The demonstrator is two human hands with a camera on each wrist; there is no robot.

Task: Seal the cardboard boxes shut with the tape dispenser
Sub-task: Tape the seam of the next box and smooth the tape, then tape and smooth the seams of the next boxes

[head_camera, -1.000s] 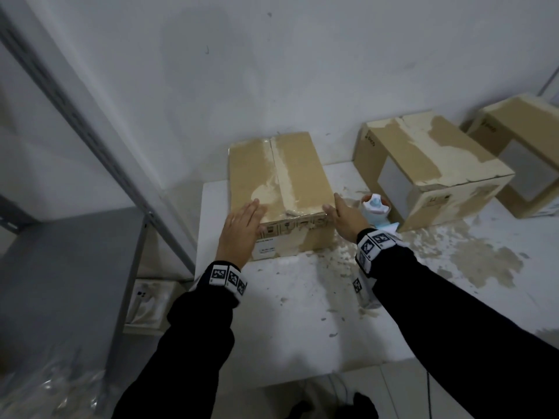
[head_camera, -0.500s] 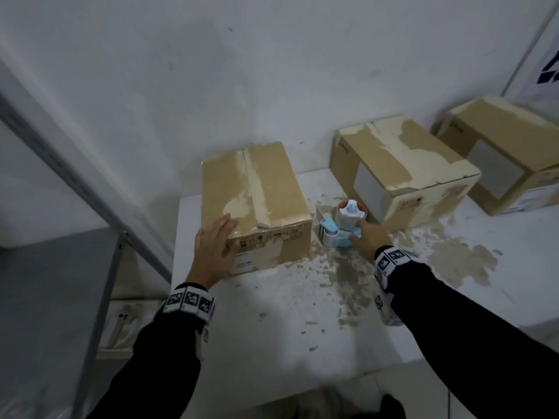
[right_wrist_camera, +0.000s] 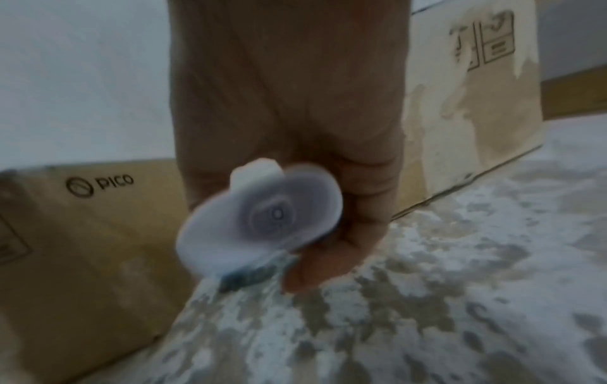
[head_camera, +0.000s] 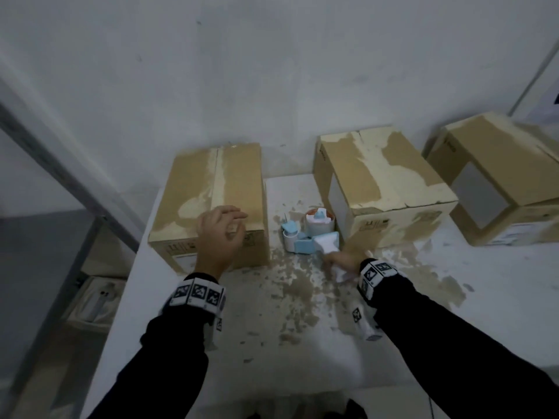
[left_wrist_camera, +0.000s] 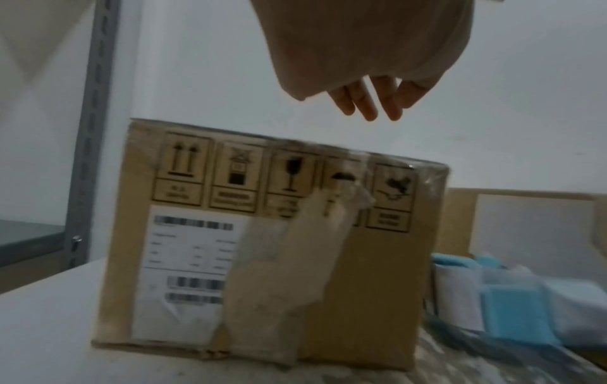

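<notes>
A taped brown cardboard box (head_camera: 236,176) stands at the table's back left, its labelled front (left_wrist_camera: 377,285) facing me. My left hand (head_camera: 233,225) hovers just above its near top edge with loose fingers (left_wrist_camera: 368,104) that touch nothing. Right of the box, a blue and white tape dispenser (head_camera: 305,237) sits on the table, blurred at the edge of the left wrist view (left_wrist_camera: 512,306). My right hand (head_camera: 341,258) grips its white handle (right_wrist_camera: 262,220), fingers curled round it (right_wrist_camera: 328,246).
Two more brown boxes stand along the wall, one in the middle (head_camera: 378,176) and one at the right (head_camera: 499,164). The white table (head_camera: 272,343) has a peeling, blotchy top. A grey metal rack (head_camera: 60,164) flanks the left, with a white item (head_camera: 93,300) lower down.
My right hand left the box's right corner, reached the dispenser and closed on its handle. My left hand lifted off the box top. The view swung right.
</notes>
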